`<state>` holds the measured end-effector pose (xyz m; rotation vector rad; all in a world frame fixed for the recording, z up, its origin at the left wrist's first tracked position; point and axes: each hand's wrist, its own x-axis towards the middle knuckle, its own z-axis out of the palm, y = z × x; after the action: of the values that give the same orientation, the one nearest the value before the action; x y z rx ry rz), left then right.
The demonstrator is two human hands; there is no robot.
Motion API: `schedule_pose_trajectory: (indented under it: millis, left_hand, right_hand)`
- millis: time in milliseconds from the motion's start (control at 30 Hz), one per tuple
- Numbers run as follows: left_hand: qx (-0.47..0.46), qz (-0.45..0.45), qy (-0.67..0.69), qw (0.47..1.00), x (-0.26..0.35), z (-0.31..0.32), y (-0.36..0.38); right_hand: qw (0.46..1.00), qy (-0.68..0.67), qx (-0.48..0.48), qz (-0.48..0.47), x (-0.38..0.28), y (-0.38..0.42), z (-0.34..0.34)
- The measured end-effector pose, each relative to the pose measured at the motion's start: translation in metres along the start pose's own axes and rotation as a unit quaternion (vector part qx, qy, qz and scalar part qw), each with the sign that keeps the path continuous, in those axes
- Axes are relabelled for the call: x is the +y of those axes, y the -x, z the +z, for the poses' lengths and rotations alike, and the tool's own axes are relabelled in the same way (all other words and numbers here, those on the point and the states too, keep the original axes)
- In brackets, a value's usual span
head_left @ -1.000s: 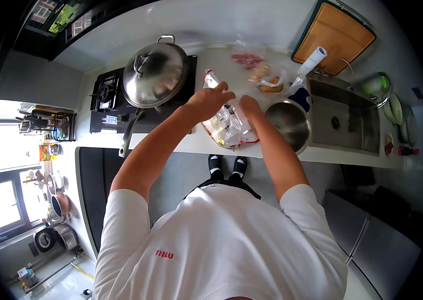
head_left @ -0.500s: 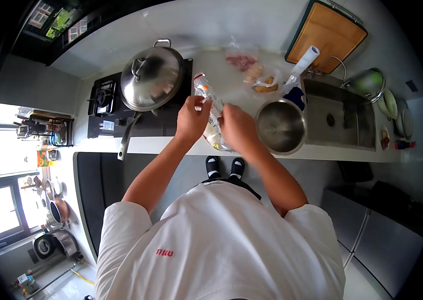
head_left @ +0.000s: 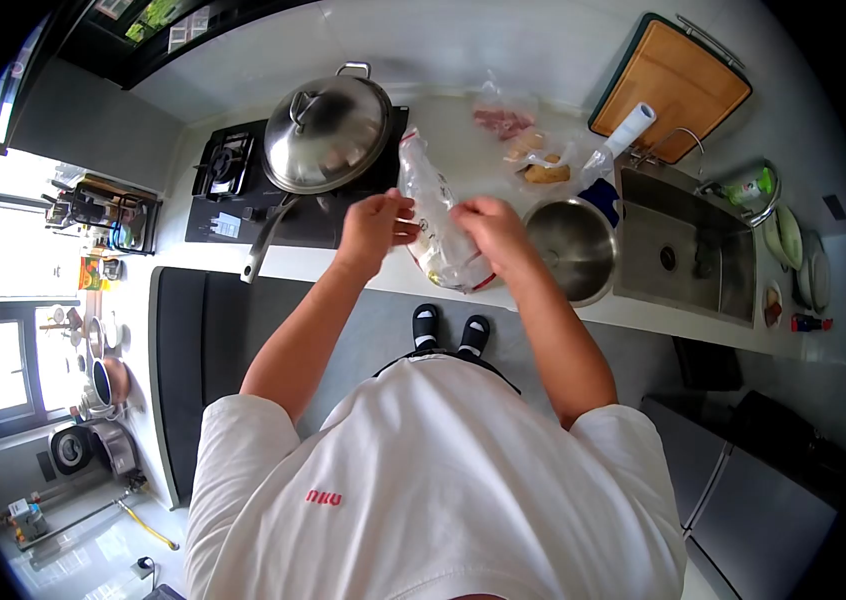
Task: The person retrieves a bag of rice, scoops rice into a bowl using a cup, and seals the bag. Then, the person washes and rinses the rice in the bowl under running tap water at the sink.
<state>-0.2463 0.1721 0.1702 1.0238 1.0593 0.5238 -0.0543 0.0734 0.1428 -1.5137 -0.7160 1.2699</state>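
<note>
A clear plastic bag (head_left: 435, 205) with printing and a red edge strip lies lengthwise at the counter's front edge, between my hands. Something pale and yellowish shows through its lower end. My right hand (head_left: 491, 232) pinches the bag's right side near the middle. On the other side, my left hand (head_left: 373, 232) is beside the bag, its fingers loosely bent and apart with nothing in them. A steel bowl (head_left: 571, 250) stands just right of my right hand.
On the stove (head_left: 233, 215) sits a lidded steel pan (head_left: 328, 135), its handle reaching over the front edge. Bagged meat (head_left: 503, 122) and a bag of brownish food (head_left: 547, 172) lie behind the bowl. To the right are a sink (head_left: 688, 250), a plastic roll (head_left: 631, 128) and a cutting board (head_left: 671, 85).
My left hand has let go of the bag and moved slightly left, its fingers opening. The bag now lies wider and flatter. The camera view has shifted a little.
</note>
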Motion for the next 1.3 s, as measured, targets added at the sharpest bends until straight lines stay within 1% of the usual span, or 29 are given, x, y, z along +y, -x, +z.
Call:
schedule_pose_trajectory:
  millis: [33,100,133,200,233,267,300,367,400,500,600,667,700,733,767,833,933,967,1033,1067,1133,1233,1300]
  left_hand:
    - [0.029,0.018,0.003,0.999,0.002,-0.007,0.000]
    - [0.063,0.041,-0.053,0.996,0.010,-0.012,0.005]
    - [0.056,0.023,-0.075,0.995,0.020,-0.003,0.014]
    - [0.043,-0.013,-0.120,0.992,0.036,0.022,0.029]
    - [0.017,-0.013,-0.199,0.980,0.029,0.027,0.023]
    - [0.021,0.009,-0.282,0.959,0.023,0.029,0.021]
    - [0.022,0.032,-0.366,0.930,0.019,0.029,0.020]
    - [0.029,0.022,-0.204,0.978,0.005,0.019,0.020]
    - [0.027,0.016,-0.116,0.993,0.000,0.017,0.019]
    - [0.030,0.041,-0.135,0.990,0.003,0.003,0.025]
    - [0.045,0.087,-0.196,0.976,0.005,-0.016,0.028]
    - [0.038,0.081,-0.188,0.978,0.005,-0.023,0.032]
    - [0.035,0.078,-0.184,0.979,0.008,-0.025,0.033]
    - [0.022,0.086,-0.229,0.969,0.015,-0.027,0.039]
    - [0.020,0.088,-0.232,0.969,0.014,-0.029,0.041]
    - [0.015,0.096,-0.233,0.968,0.010,-0.033,0.040]
    - [0.027,0.086,-0.212,0.973,0.007,-0.047,0.036]
    - [0.035,0.082,-0.203,0.975,0.006,-0.052,0.036]
    - [0.021,0.087,-0.208,0.974,0.001,-0.056,0.042]
    - [0.015,0.089,-0.209,0.974,-0.001,-0.059,0.044]
    - [0.000,0.093,-0.225,0.970,-0.003,-0.066,0.042]
    - [-0.016,0.093,-0.221,0.971,-0.007,-0.075,0.042]
    - [-0.021,0.087,-0.207,0.974,-0.009,-0.079,0.042]
  right_hand:
    - [1.000,0.005,0.013,-0.023,-0.009,0.007,-0.005]
    - [0.997,0.015,0.039,-0.069,-0.027,0.021,-0.011]
    - [0.988,0.088,0.003,-0.131,-0.027,0.018,-0.008]
    - [0.970,0.178,-0.042,-0.163,-0.032,0.025,0.007]
    - [0.956,0.223,-0.063,-0.179,-0.037,0.031,0.016]
    - [0.945,0.243,-0.074,-0.205,-0.043,0.041,0.024]
    - [0.963,0.224,-0.078,-0.132,-0.043,0.042,0.025]
    - [0.979,0.183,-0.084,0.018,-0.045,0.039,0.026]
    - [0.956,0.277,-0.010,-0.092,-0.038,0.035,0.026]
    - [0.906,0.410,-0.029,-0.102,-0.014,-0.001,0.019]
    - [0.884,0.425,0.108,-0.165,-0.002,-0.007,-0.001]
    - [0.941,0.320,0.087,-0.066,-0.042,0.014,0.001]
    - [0.961,0.264,0.076,-0.017,-0.057,0.020,0.004]
    - [0.935,0.343,0.079,-0.049,-0.059,0.010,0.014]
    - [0.903,0.417,0.099,-0.044,-0.059,0.006,0.029]
    - [0.817,0.559,0.135,-0.036,-0.061,-0.005,0.053]
    - [0.792,0.597,0.113,-0.060,-0.047,-0.023,0.031]
    - [0.792,0.597,0.117,-0.054,-0.047,-0.020,0.019]
    - [0.790,0.600,0.122,-0.043,-0.056,0.002,0.005]
    - [0.750,0.636,0.143,-0.112,-0.063,0.012,0.014]
    - [0.654,0.692,0.177,-0.250,-0.077,0.026,0.039]
    - [0.664,0.685,-0.066,-0.294,-0.083,0.008,0.076]
    - [0.664,0.682,-0.170,-0.256,-0.054,-0.031,0.089]
